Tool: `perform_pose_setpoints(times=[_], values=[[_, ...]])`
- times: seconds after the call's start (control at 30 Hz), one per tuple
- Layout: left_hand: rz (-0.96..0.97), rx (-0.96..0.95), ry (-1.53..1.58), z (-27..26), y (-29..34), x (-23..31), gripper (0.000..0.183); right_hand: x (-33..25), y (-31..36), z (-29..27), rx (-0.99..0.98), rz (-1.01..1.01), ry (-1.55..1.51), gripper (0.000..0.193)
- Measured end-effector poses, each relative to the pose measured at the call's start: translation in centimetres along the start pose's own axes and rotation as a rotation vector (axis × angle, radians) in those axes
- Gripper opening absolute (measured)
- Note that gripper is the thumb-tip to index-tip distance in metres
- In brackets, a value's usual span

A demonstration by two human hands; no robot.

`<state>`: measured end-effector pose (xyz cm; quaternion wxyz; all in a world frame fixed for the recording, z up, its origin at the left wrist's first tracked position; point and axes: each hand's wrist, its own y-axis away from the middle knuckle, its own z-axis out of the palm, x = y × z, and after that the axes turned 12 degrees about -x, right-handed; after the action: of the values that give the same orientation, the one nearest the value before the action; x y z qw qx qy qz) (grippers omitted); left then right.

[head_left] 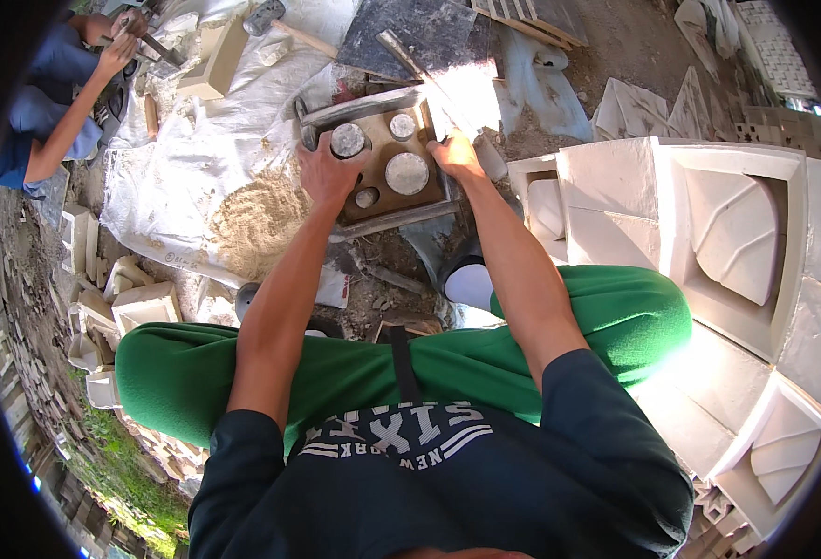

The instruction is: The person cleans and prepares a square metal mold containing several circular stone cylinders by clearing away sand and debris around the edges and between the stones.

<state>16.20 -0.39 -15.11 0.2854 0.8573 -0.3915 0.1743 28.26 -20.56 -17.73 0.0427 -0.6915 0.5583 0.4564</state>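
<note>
In front of my knees lies a box-like wooden mould (371,226) with grey, dusty rails and a brown inner surface. Several round grey plugs of different sizes stand in it, among them a large plug (407,173) at the right and another plug (347,140) at the upper left. My left hand (328,173) is closed round the mould's left side, close to the upper-left plug; its fingertips are partly hidden. At the opposite side my right hand (456,155) grips the right edge, thumb toward the inside.
A heap of sandy powder (259,224) lies on a white sheet (154,200) at the left. Beyond the mould are a dark board (410,35) and a hammer (303,39). Large cream plaster-like blocks (611,200) stack up at my right. Another person's hand (117,58) holds a tool at the upper left.
</note>
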Motion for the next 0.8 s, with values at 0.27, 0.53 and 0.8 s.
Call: perform_pose_setpoints(times=[0.27,0.53,0.8], values=[[-0.03,0.087,0.037,-0.2,-0.3,-1.6,0.082,-2.6,-0.6,0.5,-0.093,0.139,0.081,0.046],[-0.038,0.077,0.068,-0.5,-0.4,-2.1,0.078,-2.5,-0.1,0.4,-0.103,0.083,0.019,0.05],[0.029,0.052,0.085,-0.5,-0.6,-1.5,0.076,-0.2,-1.7,-0.3,-0.124,0.014,-0.109,0.06]])
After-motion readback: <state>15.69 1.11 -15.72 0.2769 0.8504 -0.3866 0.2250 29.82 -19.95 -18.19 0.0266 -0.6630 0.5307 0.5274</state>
